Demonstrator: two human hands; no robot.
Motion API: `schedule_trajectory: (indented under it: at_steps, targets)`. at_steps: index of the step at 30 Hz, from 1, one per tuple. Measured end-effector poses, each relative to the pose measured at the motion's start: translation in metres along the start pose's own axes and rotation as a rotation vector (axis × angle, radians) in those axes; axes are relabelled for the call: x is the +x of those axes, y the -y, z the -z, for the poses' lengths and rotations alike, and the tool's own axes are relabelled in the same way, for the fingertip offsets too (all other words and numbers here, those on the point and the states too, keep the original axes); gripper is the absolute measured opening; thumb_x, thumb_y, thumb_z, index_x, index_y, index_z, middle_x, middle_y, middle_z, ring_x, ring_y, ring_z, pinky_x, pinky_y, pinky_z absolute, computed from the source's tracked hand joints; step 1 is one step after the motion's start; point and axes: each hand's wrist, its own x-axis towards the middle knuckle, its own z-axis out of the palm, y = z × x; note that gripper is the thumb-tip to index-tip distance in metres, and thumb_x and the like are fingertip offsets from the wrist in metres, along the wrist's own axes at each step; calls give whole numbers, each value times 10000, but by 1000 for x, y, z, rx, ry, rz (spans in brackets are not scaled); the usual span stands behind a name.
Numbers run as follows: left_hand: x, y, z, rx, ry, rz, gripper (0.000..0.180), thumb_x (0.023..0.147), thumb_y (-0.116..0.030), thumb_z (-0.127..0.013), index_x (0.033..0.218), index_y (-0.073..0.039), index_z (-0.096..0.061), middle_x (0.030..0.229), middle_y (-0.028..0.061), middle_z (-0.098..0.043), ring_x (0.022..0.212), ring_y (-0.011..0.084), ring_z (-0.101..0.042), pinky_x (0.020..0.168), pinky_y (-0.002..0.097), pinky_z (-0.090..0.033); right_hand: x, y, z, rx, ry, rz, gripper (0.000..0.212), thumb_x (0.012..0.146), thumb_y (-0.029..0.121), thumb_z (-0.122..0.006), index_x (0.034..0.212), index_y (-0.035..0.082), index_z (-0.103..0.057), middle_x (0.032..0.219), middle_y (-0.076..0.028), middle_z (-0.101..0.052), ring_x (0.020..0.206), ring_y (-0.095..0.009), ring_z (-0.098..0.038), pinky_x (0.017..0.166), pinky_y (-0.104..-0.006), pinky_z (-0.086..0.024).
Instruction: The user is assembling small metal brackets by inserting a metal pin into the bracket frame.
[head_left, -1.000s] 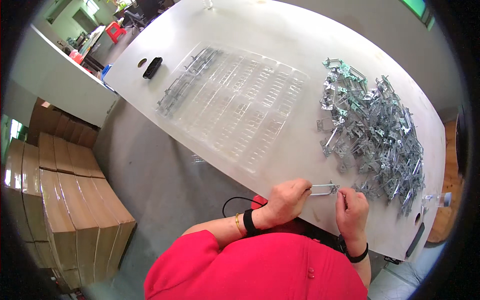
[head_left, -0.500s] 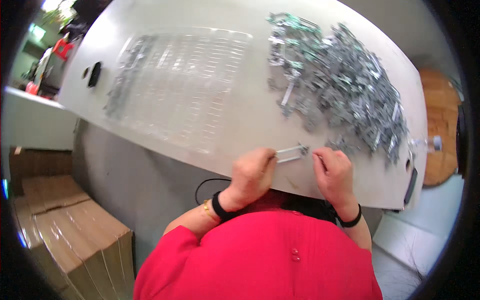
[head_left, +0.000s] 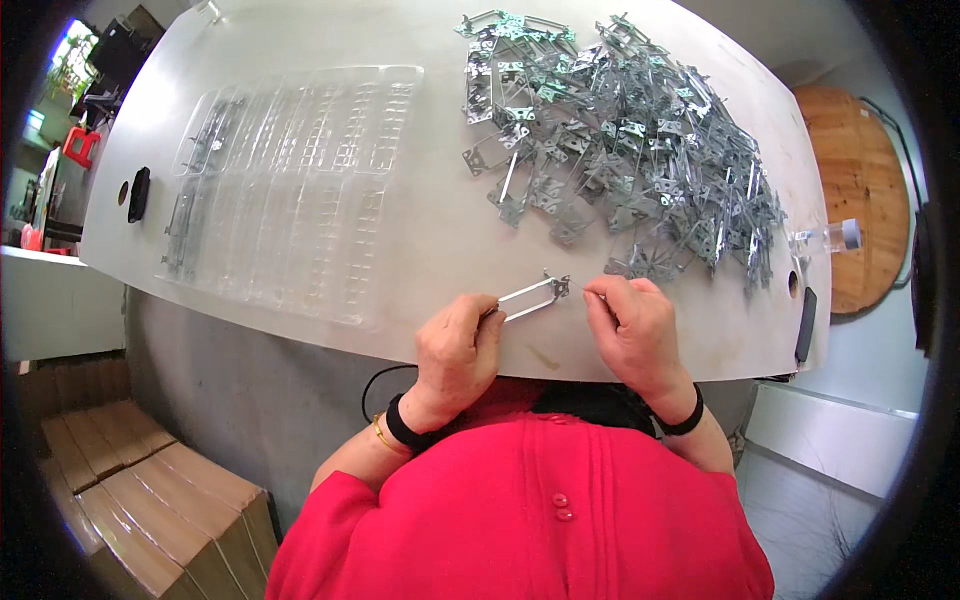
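My left hand [head_left: 458,348] is closed on one end of a metal bracket [head_left: 528,299], two parallel light rods with a small cut-out plate at the far end. The bracket points right, above the table's near edge. My right hand [head_left: 637,330] pinches a thin pin-like piece [head_left: 577,288] just beside that plate; its exact form is too small to tell. Beyond my right hand lies a big heap of similar metal brackets [head_left: 640,150]. A clear plastic tray [head_left: 395,182] with moulded slots lies to the left, several brackets [head_left: 200,185] sitting in its leftmost columns.
The pale table [head_left: 440,225] has a black fitting [head_left: 139,194] on its left edge and another [head_left: 806,326] on its right. A clear bottle [head_left: 830,237] and a round wooden board [head_left: 855,190] are at the right. Brown cartons [head_left: 165,490] stand at lower left.
The whole view has shifted, with the table now farther left and sharper. Both hands keep their closed grips, and a thin piece now shows between my right fingertips and the bracket's end.
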Motion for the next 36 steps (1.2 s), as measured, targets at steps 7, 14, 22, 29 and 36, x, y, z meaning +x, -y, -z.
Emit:
schedule_trajectory:
  at_steps: [7,14,22,29,36]
  targets:
    - [-1,1,1,23,23,-1,175,904,22,-772,1047,-13,-676,824,128,-691,667,238,-667,626,336,-528,1,2,-4,15,11,-19,90,927,49,-726,954,86,-649,662,-89,-623,606,-316,-625,669,-423,-499]
    - [1,-3,0,-26,-1,32,204,861,43,-773,1009,-36,-656,831,134,-668,684,328,-655,621,404,-513,1,0,-7,2,-15,-34,88,918,58,-731,943,88,-653,690,-100,-642,631,-338,-624,650,-436,-494]
    - [0,-3,0,-18,2,37,205,865,51,-770,1013,-32,-654,831,133,-672,686,324,-661,620,401,-515,1,3,-5,19,2,-72,79,922,63,-727,949,90,-658,725,-104,-658,671,-337,-649,660,-442,-504]
    - [-2,2,-1,-7,3,15,157,907,33,-773,1033,2,-683,829,126,-695,670,201,-666,633,317,-533,-1,4,-1,44,36,-72,57,932,70,-713,943,89,-660,689,-114,-637,646,-349,-638,665,-444,-505]
    - [-1,1,-1,-7,7,11,162,906,31,-777,1035,2,-682,832,127,-700,683,210,-679,645,326,-541,-3,2,-7,38,60,-59,55,924,77,-716,934,88,-664,680,-124,-630,638,-360,-629,657,-449,-501]
